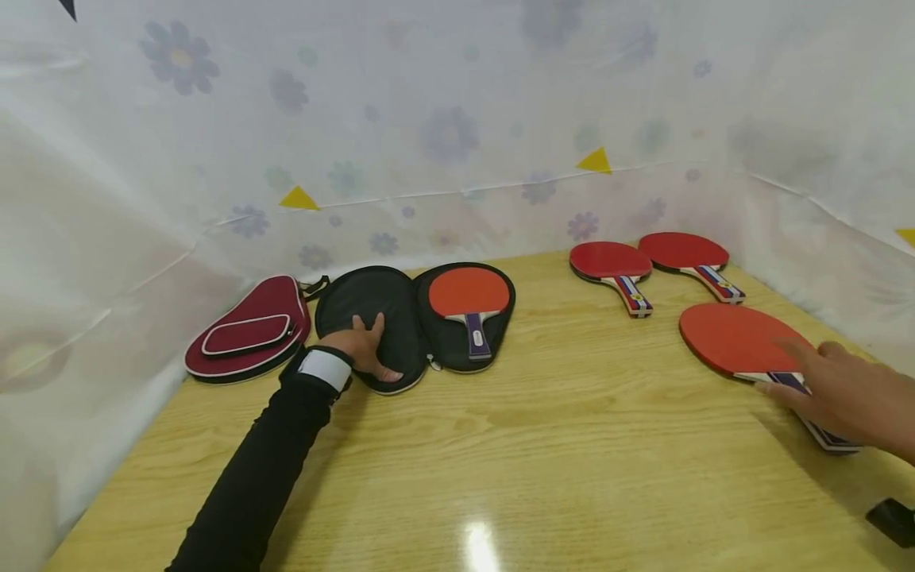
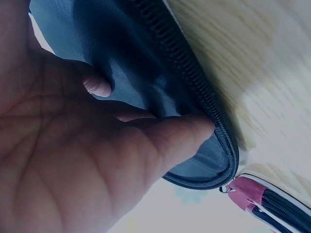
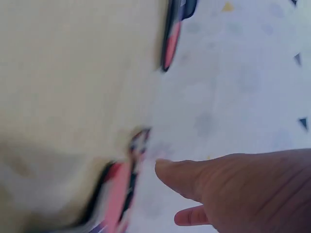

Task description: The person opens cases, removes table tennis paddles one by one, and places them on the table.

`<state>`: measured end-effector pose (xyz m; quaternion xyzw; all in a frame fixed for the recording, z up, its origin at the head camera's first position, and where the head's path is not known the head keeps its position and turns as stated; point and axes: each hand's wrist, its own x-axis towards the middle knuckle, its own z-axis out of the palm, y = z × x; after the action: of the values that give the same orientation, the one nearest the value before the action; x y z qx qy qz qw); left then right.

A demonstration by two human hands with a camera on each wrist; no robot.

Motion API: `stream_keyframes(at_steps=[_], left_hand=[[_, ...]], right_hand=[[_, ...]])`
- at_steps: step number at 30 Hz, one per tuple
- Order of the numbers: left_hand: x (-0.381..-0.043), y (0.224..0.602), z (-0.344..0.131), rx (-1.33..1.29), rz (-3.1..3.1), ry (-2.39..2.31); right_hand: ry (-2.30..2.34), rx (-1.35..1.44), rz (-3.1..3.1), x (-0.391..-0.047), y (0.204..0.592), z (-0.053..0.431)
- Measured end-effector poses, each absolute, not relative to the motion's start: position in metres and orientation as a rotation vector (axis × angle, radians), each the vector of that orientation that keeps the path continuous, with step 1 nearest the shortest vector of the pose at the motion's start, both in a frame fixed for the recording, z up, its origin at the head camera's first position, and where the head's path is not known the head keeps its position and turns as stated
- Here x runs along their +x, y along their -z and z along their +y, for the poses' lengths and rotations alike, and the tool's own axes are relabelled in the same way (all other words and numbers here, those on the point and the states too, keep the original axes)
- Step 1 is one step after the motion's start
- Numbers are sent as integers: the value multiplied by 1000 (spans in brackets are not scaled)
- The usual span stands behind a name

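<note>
A black zip case (image 1: 461, 361) lies unfolded on the table, a red table tennis paddle (image 1: 469, 292) resting on its right half. My left hand (image 1: 360, 346) rests on the left half with its fingers spread; in the left wrist view a fingertip touches the fabric beside the zipper (image 2: 194, 77). At the right, a second red paddle (image 1: 736, 338) lies with its handle toward me. Over that handle is my right hand (image 1: 851, 393), its fingers extended, partly covering it. The right wrist view is blurred and shows the right hand (image 3: 233, 187) without anything gripped.
A maroon paddle case (image 1: 246, 334) with white piping lies at the left. Two more red paddles, one (image 1: 610, 260) beside the other (image 1: 682, 250), lie at the back right. A flowered sheet (image 1: 450, 95) walls the table's back and sides. A black object (image 1: 892, 522) shows at lower right.
</note>
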<state>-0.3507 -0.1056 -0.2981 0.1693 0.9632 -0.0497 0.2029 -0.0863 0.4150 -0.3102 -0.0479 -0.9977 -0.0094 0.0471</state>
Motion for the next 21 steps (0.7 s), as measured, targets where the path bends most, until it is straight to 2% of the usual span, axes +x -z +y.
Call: stream_keyframes(at_steps=[4, 8, 13, 21], left_hand=[[-351, 298, -106, 473, 2691, 145], [-349, 300, -106, 465, 2692, 139], [-348, 301, -106, 472, 2688, 133], [-350, 300, -105, 465, 2709, 124]], right_hand=[[-30, 23, -2974, -108, 282, 371], [-104, 222, -2938, -135, 274, 320], [-167, 352, -2944, -170, 278, 267], [-265, 465, -2958, -228, 292, 212]])
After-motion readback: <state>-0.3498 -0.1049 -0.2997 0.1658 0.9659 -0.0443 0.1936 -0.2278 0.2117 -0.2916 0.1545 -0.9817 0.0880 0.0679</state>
